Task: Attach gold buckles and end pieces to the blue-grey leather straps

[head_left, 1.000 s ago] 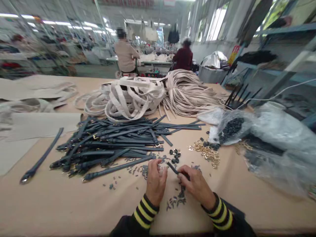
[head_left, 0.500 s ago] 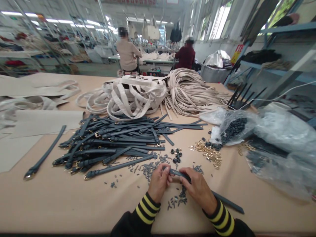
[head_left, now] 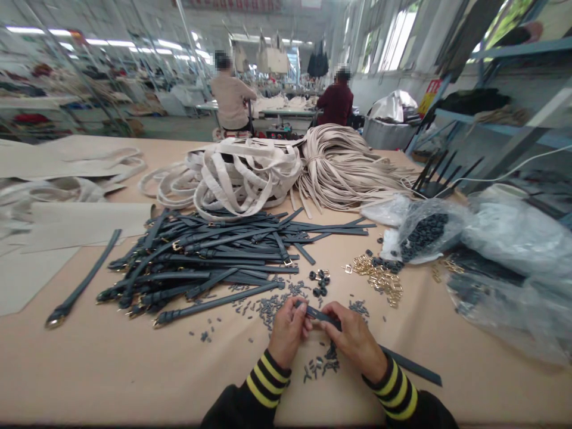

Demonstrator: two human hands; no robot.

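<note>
The room is a workshop with sewing stations, where two seated co-workers (head_left: 230, 95) (head_left: 335, 102) are visible beyond the far edge of a tan-covered table (head_left: 179, 384). The dark strap (head_left: 325, 319) is at the near middle of the table, held between both hands. The left hand (head_left: 287, 333) pinches one end between thumb and fingers; the right hand (head_left: 355, 338) grips the same strap a short way along, and the remaining length passes beneath the right wrist and emerges on the right, its free end lying near the table edge. Change of state: one second ago the left hand was loosely spread and apart from the strap, which the right hand alone held; the left hand has since closed on the end, and the two-handed hold is almost the same as half a second ago. The strap therefore appears to be supported at two points, which should allow its end to be steadied and angled. Whether a small part is also held in the left fingertips cannot be told. Small dark pieces (head_left: 270, 307) are scattered just beyond the left hand, with dark loops (head_left: 320, 291) close by and gold buckles (head_left: 382, 280) farther right. A pile of buckled straps (head_left: 210, 260) lies to the left, apart from the hands.
</note>
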